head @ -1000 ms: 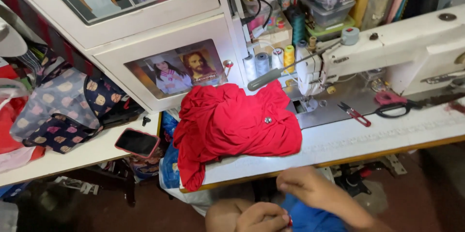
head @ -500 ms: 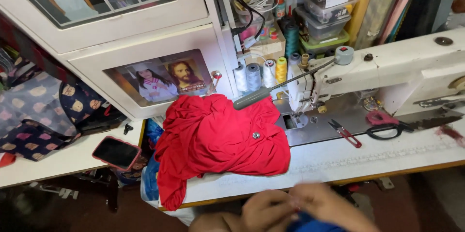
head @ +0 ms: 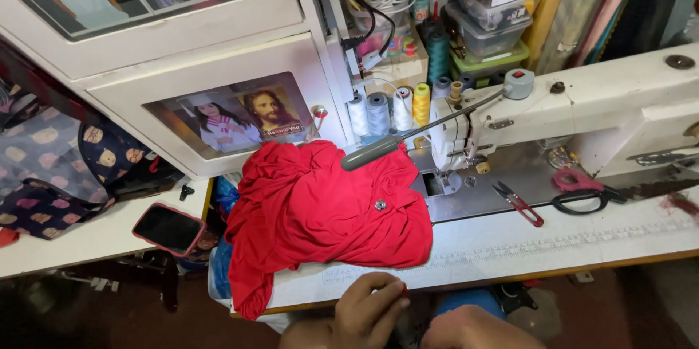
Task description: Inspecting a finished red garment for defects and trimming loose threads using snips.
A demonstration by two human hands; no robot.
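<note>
Both of our hands have slid a bit lower and to the left since a moment ago, and the red cloth [head: 328,218] now sits nearer the middle of our view. Closest to us, at the near edge of the sewing table [head: 553,247], our left hand [head: 371,312] is curled, with its fingers pressed together on a tiny bit of red at the fingertips; we cannot tell if that bit is part of the cloth or only thread. Our right hand [head: 473,328] is just beside it, cut off at the bottom, so we cannot tell how its fingers are set. Something blue shows between our hands, mostly hidden. The red cloth lies on the table just past our left hand, up and a little to the left, so the left hand is the nearer one. The cloth is bunched in a heap, its long side running from the table's near left corner, where one end hangs over, toward the sewing machine [head: 582,108]. A small silver button sits on top. Farther along the table, to the right of the cloth, lie small red snips [head: 518,203] and scissors [head: 590,192]. Off the table's left end lies a phone [head: 169,229]. Behind the table stand thread spools [head: 389,108].
</note>
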